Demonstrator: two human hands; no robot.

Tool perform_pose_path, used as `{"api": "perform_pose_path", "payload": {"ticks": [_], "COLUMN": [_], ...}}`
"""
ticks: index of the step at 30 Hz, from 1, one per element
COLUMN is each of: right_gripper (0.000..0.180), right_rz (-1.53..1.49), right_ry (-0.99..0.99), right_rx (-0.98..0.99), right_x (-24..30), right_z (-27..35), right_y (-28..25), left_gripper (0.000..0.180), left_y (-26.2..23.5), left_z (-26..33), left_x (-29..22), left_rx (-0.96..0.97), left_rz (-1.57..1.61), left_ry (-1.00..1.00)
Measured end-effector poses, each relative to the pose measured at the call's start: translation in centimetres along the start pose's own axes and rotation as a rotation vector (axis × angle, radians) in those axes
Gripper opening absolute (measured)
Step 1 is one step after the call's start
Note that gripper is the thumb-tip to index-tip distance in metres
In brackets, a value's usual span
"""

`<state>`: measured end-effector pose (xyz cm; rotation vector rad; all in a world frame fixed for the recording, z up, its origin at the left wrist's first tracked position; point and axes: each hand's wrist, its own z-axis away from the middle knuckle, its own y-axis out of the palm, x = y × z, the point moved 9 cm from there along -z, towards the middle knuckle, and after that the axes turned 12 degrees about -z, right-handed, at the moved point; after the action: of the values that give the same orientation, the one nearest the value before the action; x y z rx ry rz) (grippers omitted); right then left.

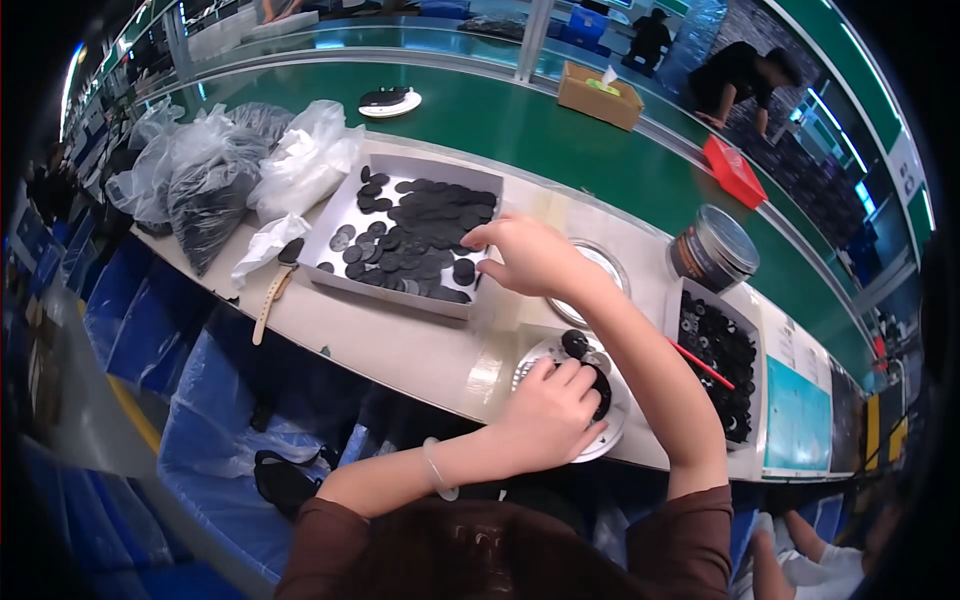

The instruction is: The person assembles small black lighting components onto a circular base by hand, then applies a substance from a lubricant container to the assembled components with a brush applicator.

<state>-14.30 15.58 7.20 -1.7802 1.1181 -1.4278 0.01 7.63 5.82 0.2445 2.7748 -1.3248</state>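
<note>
Here, the person's right hand point(520, 255), thumb and fingertips parted, hangs over black discs point(435, 225) lying in a pale box point(390, 301), while the left hand point(552, 410), its grip indiscernible, curls over a white round plate point(617, 415).

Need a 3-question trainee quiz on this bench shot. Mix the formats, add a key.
1. Which hand is at the white round dish?
2. True or false: the pale bracelet is worn on the arm that reaches to the box of black discs.
3. Where does the red stick lie?
A) flat on the green surface
B) across the box of dark parts
C) inside the tan cardboard box

Key:
1. The left hand.
2. False: the pale bracelet is on the left hand's wrist; the right hand is at the box of black discs.
3. B.
</note>
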Motion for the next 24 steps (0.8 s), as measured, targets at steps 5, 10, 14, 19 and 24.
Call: {"api": "perform_pose_path", "payload": {"ticks": [5,10,14,19,24], "right_gripper": [0.027,0.026,0.021,0.016,0.015], "right_rz": [0.347,0.387,0.346,0.360,-0.275], "right_ry": [0.172,0.241,0.223,0.033,0.166], "right_rx": [0.363,0.343,0.352,0.115,-0.204], "right_x": [-2.6,-2.9,-2.6,-1.0,1.7], "right_z": [-3.2,-3.6,-3.6,-2.2,2.4], "right_y": [5.4,4.8,4.9,2.7,-5.3], "left_gripper": [0.029,0.031,0.030,0.030,0.028], "left_y": [0.6,0.6,0.5,0.4,0.4], "left_z": [0.2,0.4,0.7,0.5,0.3], "left_x": [0.3,-0.1,-0.1,-0.5,0.2], "left_rx": [0.015,-0.047,-0.061,-0.068,-0.031], "left_rz": [0.043,0.033,0.016,0.028,0.047], "left_ry": [-0.041,-0.031,-0.038,-0.028,-0.053]}}
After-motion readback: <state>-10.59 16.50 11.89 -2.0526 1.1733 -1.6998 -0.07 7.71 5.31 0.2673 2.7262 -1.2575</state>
